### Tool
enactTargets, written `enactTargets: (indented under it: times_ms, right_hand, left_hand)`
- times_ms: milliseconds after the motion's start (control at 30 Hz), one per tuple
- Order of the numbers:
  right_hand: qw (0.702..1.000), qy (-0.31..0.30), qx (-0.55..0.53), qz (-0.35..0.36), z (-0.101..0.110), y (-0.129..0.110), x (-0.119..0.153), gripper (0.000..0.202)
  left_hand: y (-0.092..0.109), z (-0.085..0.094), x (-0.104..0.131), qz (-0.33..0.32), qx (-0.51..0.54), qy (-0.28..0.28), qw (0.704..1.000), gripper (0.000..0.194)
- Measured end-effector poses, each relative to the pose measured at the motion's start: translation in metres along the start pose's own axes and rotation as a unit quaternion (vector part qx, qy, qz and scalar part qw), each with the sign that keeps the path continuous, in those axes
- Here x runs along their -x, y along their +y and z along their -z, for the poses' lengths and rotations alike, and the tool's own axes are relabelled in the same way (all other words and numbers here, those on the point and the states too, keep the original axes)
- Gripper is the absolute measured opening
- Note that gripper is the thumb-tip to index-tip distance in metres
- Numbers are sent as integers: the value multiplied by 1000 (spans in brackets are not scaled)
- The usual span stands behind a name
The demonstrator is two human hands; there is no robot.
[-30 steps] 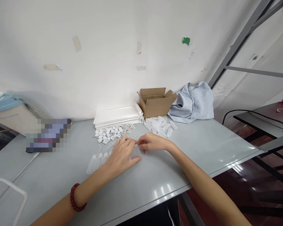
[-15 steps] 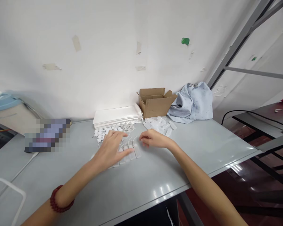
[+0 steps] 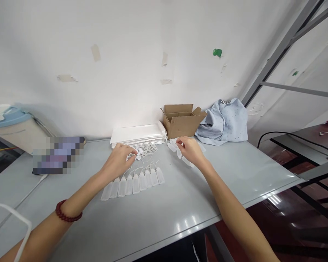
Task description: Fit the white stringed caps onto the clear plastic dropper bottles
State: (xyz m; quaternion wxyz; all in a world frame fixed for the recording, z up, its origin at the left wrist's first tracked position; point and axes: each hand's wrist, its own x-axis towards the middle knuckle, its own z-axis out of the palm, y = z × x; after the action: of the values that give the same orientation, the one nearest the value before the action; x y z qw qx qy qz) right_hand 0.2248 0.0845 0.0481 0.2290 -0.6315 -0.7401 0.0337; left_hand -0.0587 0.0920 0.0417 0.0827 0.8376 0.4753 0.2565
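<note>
My left hand [image 3: 120, 158] reaches over a pile of small white caps [image 3: 139, 156], thumb and fingers slightly apart at the pile's edge. My right hand [image 3: 190, 149] is at the heap of clear plastic bottles [image 3: 172, 146], fingers curled and fingertips pinched at one of them; the palm hides part of the heap. Below my left hand, several flat translucent bottles [image 3: 136, 183] lie side by side in a slanted row, with thin white cords at their tops. Loose white cords [image 3: 150, 149] lie tangled beside the caps.
Behind the caps lies a stack of white sheets [image 3: 138, 134]. An open cardboard box [image 3: 182, 125] and a light blue cloth bag [image 3: 226, 122] stand against the wall. At the left are a blurred-out phone-like device [image 3: 58, 155], a white cable [image 3: 24, 198] and a blue-lidded bin [image 3: 11, 123].
My hands have moved apart: the left withdrew leftward to the caps, uncovering the bottle row, and the right shifted right and away from me into the bottle heap. The view shifted slightly.
</note>
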Motion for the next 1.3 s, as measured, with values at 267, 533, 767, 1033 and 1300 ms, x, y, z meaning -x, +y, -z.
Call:
enactTargets:
  times_ms: [267, 533, 767, 1033, 1300]
  right_hand:
    - [998, -49, 49, -2, -4, -5, 1, 18]
    - [990, -61, 130, -10, -25, -18, 3, 26]
    - [982, -66, 174, 11, -39, -21, 2, 27]
    - [992, -28, 121, -7, -37, -31, 7, 35]
    - [894, -171, -406, 81, -18, -74, 46, 33]
  left_hand:
    - [5, -24, -27, -22, -21, 2, 1000, 20]
    - [14, -11, -21, -3, 21, 61, 998, 21]
    - [9, 5, 29, 18, 75, 211, 975, 14]
    - [19, -2, 45, 48, 145, 179, 972, 13]
    - [42, -5, 52, 33, 173, 166, 970, 10]
